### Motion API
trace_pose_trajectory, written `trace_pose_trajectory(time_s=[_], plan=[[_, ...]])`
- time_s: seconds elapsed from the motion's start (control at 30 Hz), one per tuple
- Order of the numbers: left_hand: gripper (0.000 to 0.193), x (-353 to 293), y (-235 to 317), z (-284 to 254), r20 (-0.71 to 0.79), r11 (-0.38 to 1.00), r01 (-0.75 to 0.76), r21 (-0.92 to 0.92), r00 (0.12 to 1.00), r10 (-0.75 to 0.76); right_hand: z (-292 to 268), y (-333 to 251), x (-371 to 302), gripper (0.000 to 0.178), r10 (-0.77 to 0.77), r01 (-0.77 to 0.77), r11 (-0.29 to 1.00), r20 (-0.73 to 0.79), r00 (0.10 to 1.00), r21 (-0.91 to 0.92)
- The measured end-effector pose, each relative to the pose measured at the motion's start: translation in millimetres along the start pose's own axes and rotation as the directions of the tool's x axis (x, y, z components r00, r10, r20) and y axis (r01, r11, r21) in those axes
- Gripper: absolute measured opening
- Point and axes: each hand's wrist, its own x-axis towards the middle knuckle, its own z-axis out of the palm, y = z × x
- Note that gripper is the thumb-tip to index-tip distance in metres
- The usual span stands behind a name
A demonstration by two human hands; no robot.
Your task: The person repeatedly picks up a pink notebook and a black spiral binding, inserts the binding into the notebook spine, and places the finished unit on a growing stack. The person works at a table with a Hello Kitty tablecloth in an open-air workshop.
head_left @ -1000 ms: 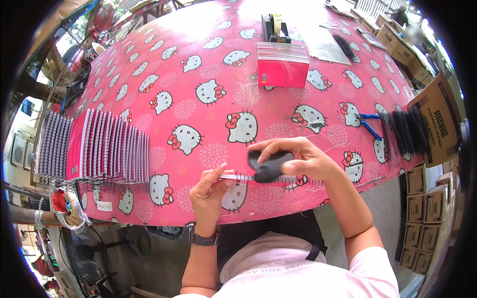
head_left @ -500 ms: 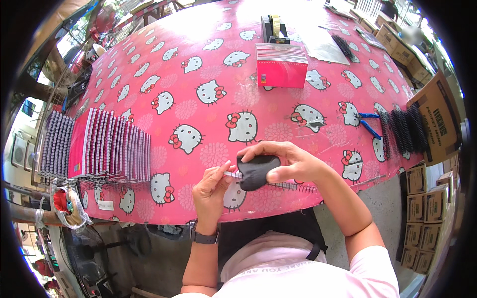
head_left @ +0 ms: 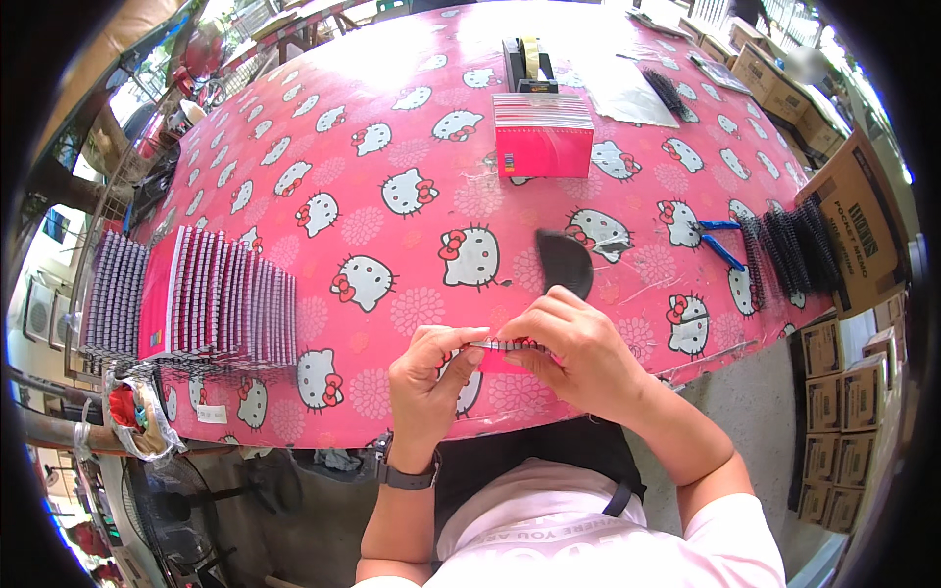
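Near the front edge of the table, both my hands hold a small spiral notebook with a pink cover, seen nearly edge-on. The thumb and fingers of my left hand pinch its left end. My right hand is closed on the other end, fingers at the dark wire coil along the upper edge. Most of the notebook is hidden by my fingers. Just beyond my right knuckles lies a black, rounded, half-moon-shaped object, whose kind I cannot make out.
Several bound notebooks stand in rows at the left. A pink notebook stack sits ahead, before a tape dispenser. Blue-handled pliers, black coils and a cardboard box are at the right.
My right hand has let go of the black rounded object, which now lies on the table farther away. That hand has come down onto the notebook's coil beside my left hand.
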Motion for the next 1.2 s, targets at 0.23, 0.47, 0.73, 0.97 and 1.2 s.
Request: trace_pose_trajectory(time_s=[0.23,0.47,0.73,0.97,1.2], plan=[[0.024,-5.3,-17.9,3.5,-0.017,0.992,0.026,-0.121,0.999,-0.028,7.4,-2.9,-7.1,0.023,0.075,-0.075,0.997,-0.002,0.997,-0.032],[0.020,-5.1,-16.4,4.2,0.013,0.970,0.033,-0.239,0.999,-0.031,2.8,-3.0,-5.9,0.033,-0.021,0.021,1.000,-0.017,1.000,0.000],[0.019,-9.5,-3.7,8.8,0.010,0.935,0.058,-0.349,0.998,-0.058,8.1,-14.3,-5.5,0.043,-0.027,0.033,0.998,-0.136,0.990,0.046],[0.017,-11.7,0.7,11.9,-0.020,0.928,0.059,-0.367,0.997,-0.071,10.0,-15.5,-5.6,0.039,-0.059,0.072,0.996,-0.208,0.976,0.055],[0.016,-13.9,0.3,9.2,-0.027,0.927,0.025,-0.373,0.999,-0.038,12.3,-23.6,-6.4,0.030,0.003,0.024,0.993,-0.228,0.974,0.116]])
